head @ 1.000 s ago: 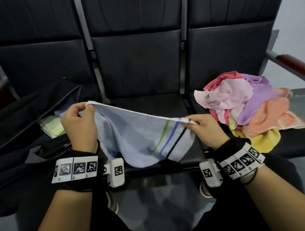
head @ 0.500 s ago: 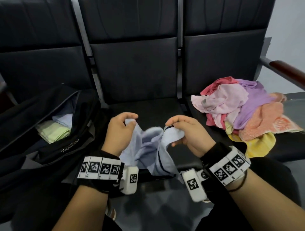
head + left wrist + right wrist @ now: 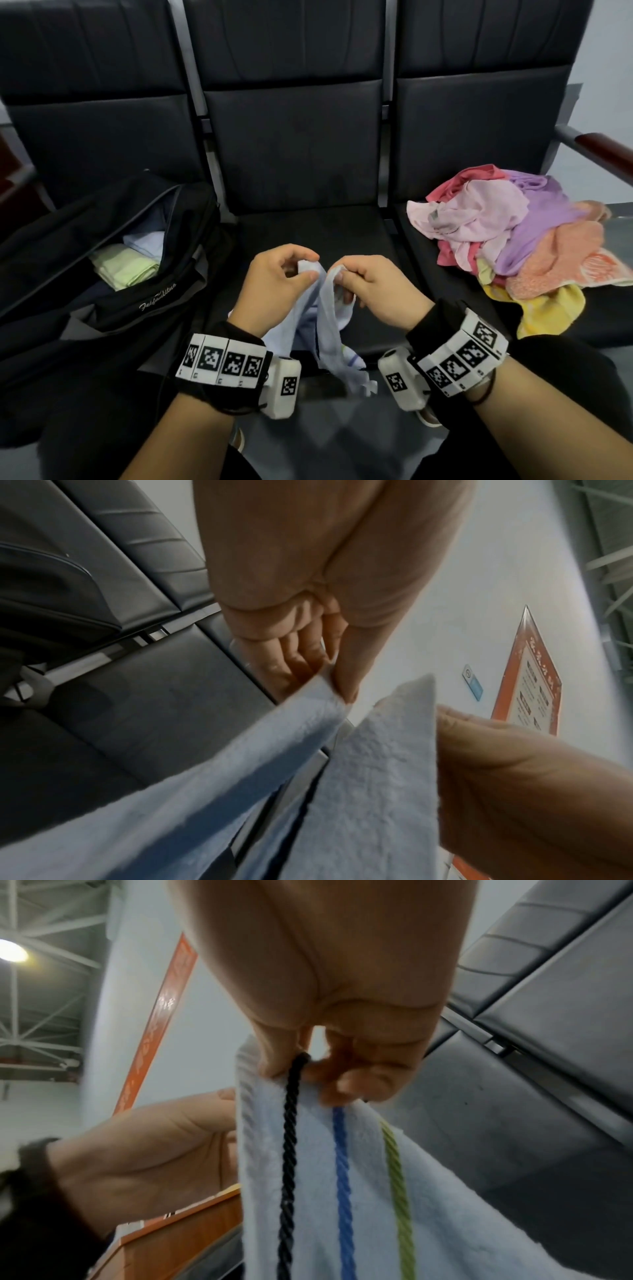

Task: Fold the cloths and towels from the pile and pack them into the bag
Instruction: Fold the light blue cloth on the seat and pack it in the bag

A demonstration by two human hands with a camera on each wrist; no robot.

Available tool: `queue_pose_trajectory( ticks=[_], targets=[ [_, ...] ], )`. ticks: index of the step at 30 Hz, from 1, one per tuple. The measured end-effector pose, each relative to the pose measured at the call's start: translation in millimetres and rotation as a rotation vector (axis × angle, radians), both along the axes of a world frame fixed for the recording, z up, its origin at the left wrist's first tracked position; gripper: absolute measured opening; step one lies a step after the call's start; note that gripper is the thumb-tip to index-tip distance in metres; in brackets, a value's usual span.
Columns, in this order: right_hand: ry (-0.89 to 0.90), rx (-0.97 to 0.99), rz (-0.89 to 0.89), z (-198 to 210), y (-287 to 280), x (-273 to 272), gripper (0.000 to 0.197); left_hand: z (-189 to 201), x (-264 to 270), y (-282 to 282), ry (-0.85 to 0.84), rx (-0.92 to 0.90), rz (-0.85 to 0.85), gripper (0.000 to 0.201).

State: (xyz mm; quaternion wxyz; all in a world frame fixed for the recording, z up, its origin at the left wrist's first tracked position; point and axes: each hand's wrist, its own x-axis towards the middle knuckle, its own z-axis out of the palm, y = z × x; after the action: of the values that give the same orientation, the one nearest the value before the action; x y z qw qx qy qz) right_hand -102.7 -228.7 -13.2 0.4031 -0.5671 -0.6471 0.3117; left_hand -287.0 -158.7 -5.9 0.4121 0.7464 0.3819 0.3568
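The room is dim and evenly lit, and the black seats (image 3: 301, 144) soak up most of the light, with only a dull sheen on their backs. A round ceiling lamp (image 3: 12, 949) glares at the upper left of the right wrist view. Both wrist views are soft: the left hand (image 3: 308, 574) and right hand (image 3: 325, 961) loom large and blurred. In the head view the seat lines bow towards the edges.

hands (image 3: 325, 287) closed together, towel (image 3: 325, 329) halved
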Motion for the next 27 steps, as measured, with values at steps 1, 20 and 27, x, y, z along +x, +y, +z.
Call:
queue_pose_trajectory(
  ticks=[1, 20, 27],
  targets=[
    [-0.096, 0.032, -0.03, 0.1, 1.0, -0.8, 0.018, -0.2, -0.1, -0.7, 0.001, -0.005, -0.005, 0.022],
    [-0.252, 0.07, -0.172, 4.9, 2.1, -23.3, 0.016, 4.7, -9.8, -6.0, 0.092, -0.05, -0.154, 0.016],
    [-0.36, -0.036, 0.039, -12.8, 4.5, -11.1, 0.03, 6.0, -17.4, -0.3, 0.058, 0.148, -0.032, 0.018]
  ],
)
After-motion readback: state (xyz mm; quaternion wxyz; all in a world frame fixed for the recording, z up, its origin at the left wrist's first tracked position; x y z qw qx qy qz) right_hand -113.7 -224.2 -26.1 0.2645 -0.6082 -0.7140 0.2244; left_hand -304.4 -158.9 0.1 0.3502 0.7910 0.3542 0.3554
